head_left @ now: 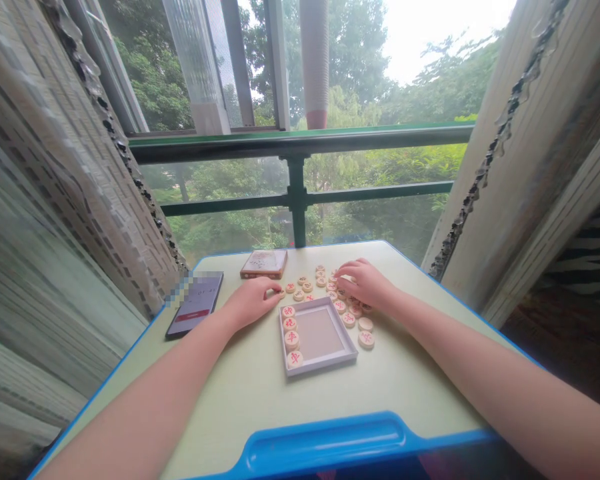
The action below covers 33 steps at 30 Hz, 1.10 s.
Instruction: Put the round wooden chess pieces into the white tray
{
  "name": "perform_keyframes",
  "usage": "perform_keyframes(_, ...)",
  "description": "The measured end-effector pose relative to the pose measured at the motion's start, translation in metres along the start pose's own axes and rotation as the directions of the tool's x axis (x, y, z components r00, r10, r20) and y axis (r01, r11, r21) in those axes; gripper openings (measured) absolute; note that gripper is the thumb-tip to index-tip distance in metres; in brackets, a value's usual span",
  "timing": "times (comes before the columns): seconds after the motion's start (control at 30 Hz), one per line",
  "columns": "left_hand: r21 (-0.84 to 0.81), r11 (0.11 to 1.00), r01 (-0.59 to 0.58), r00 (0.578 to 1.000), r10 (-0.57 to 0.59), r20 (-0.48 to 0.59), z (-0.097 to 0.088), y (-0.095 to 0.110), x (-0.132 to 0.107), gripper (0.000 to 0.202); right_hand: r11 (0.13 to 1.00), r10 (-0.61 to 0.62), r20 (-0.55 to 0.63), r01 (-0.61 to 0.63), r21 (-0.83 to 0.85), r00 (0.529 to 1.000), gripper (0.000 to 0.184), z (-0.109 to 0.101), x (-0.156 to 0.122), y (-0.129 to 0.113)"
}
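Down on the pale desk (250, 393), dead centre: a shallow grey box (325, 365), open. Inside, lined up along its left wall, four round discs (291, 337), red characters up; bare across the rest of the floor. Just beyond and to the right, a scatter of loose discs (349, 319). Left hand (253, 301) low, fingertips touching a single disc (281, 292) by the box's far-left corner; gripped or not, cannot tell. Right hand (363, 283) cupped over the scatter, fingers curled, hold unclear. Hands apart. Far left, a phone (195, 303); just right of it, a flat brown case (263, 264).
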<state>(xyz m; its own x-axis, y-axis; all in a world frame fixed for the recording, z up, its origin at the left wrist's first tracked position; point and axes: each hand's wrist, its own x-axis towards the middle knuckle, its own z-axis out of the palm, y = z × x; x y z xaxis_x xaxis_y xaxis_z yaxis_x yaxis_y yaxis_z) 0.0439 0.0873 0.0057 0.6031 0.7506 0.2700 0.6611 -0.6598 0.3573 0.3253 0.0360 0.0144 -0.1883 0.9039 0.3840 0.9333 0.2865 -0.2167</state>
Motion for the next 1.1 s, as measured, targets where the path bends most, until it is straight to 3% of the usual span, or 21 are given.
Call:
perform_keyframes(0.17,-0.006,1.000,0.002,1.000,-0.002,-0.030,-0.001,0.001,-0.001,0.033,0.977,-0.210,0.067,0.208,0.042,0.975,0.024,0.000,-0.006,-0.015)
perform_keyframes(0.27,0.012,1.000,-0.003,0.997,0.004,-0.077,-0.004,0.004,0.000,0.029,0.966,-0.254,0.079,0.250,0.059,0.964,0.027,0.002,-0.006,-0.013)
perform_keyframes(0.43,0.051,0.997,0.055,0.998,-0.053,-0.028,-0.008,0.010,-0.002,0.027,0.977,-0.174,0.027,0.169,0.128,0.984,0.024,-0.001,-0.004,-0.009)
perform_keyframes(0.57,0.056,0.998,0.039,0.997,-0.043,0.063,-0.008,0.014,-0.004,0.033,0.959,-0.190,0.126,0.157,0.238,0.974,0.022,-0.011,-0.007,-0.019)
perform_keyframes(0.77,0.019,0.999,0.050,0.996,-0.052,0.076,-0.008,0.014,-0.004,0.031,0.946,-0.220,0.199,0.160,0.282,0.955,0.019,-0.017,-0.010,-0.033)
perform_keyframes(0.97,0.026,0.999,0.040,0.996,-0.041,0.077,-0.008,0.012,-0.004,0.026,0.974,-0.109,0.170,0.070,0.217,0.979,0.017,-0.018,-0.008,-0.027)
perform_keyframes(1.1,-0.067,0.996,0.061,0.991,-0.053,0.125,-0.010,0.016,-0.006,0.025,0.985,-0.038,0.131,0.015,0.171,0.991,0.018,-0.017,-0.004,-0.017)
